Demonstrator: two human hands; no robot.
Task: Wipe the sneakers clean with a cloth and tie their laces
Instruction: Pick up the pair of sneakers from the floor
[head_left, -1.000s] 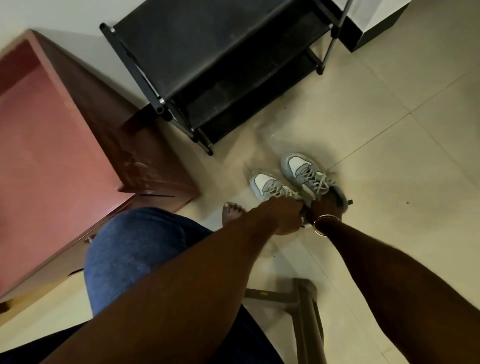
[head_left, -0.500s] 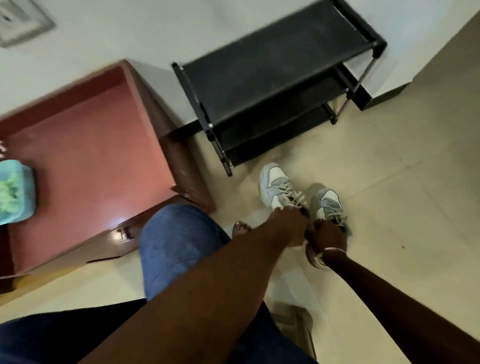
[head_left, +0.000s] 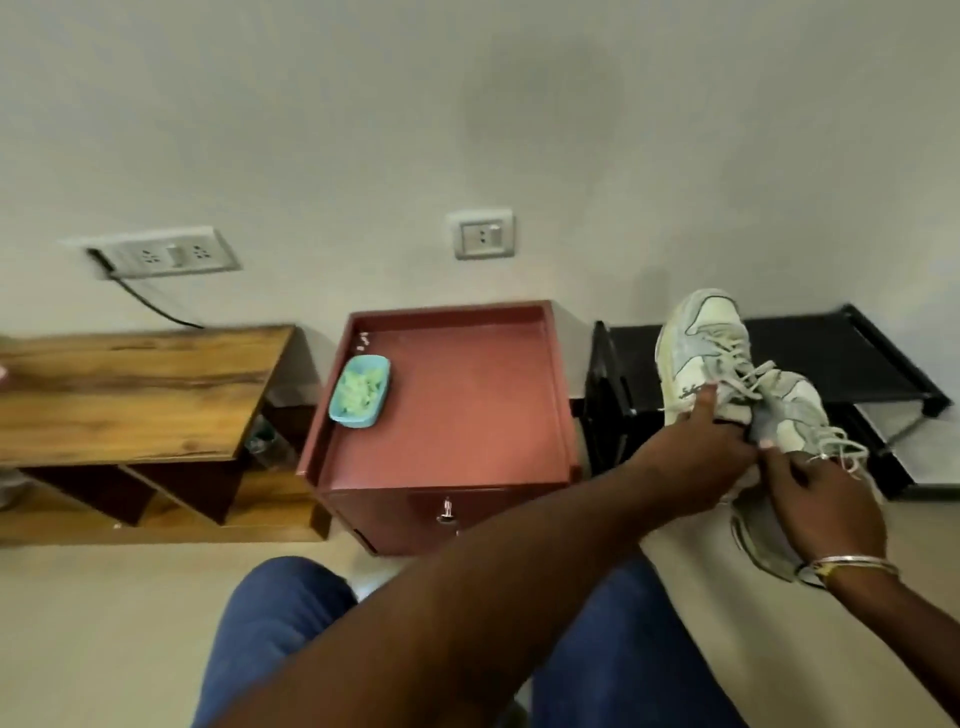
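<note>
As you sit with your blue-trousered knees (head_left: 280, 623) below, you hold both sneakers in the air in front of the black shoe rack (head_left: 831, 353). Your left hand (head_left: 696, 452) grips the farther sneaker (head_left: 696, 343) near its collar, thumb pressed flat on its side, with the toe pointing up. Your right hand (head_left: 826, 512), a bangle (head_left: 852, 564) on its wrist, curls its fingers round the nearer sneaker (head_left: 795, 410), which touches the first. Pale laces (head_left: 748, 374) lie loose across both. A teal dish (head_left: 359, 391) sits by the left edge of the red cabinet (head_left: 467, 415) top, beside a wooden shelf unit (head_left: 135, 389).
</note>
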